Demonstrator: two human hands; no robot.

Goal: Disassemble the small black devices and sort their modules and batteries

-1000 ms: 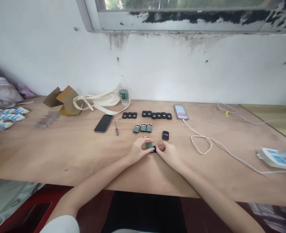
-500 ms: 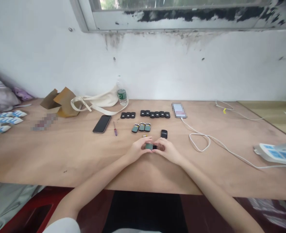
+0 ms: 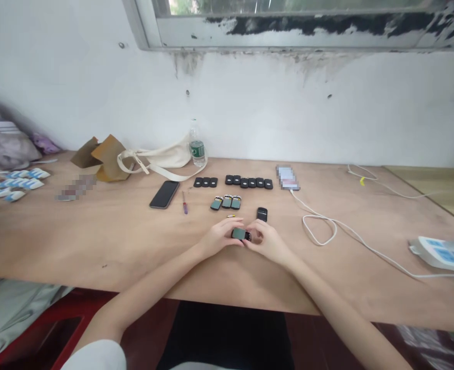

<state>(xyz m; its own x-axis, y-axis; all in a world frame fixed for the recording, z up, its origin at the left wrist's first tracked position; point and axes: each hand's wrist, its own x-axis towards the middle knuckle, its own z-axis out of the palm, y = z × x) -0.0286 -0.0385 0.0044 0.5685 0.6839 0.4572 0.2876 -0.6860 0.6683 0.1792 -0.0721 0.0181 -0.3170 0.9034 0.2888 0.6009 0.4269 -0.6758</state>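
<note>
The green-faced unit is pinched at its left end between the thumb and fingers of the left hand, while the right hand closes its fingertips about its dark right end. Both grips are narrow, and the unit is near the table's front edge.

Closest beyond the unit lies a small yellow piece; a black case sits beyond it to the right, right by the right hand's fingers. Farther past the unit are three open units, then a row of black fobs and a shorter row. Left of it are a screwdriver, a dark phone, a bottle, a cream bag and brown paper. To its right, a white cable runs from a lit phone past a power strip.

All this rests on a wooden table, against a marked white wall beneath a window.
</note>
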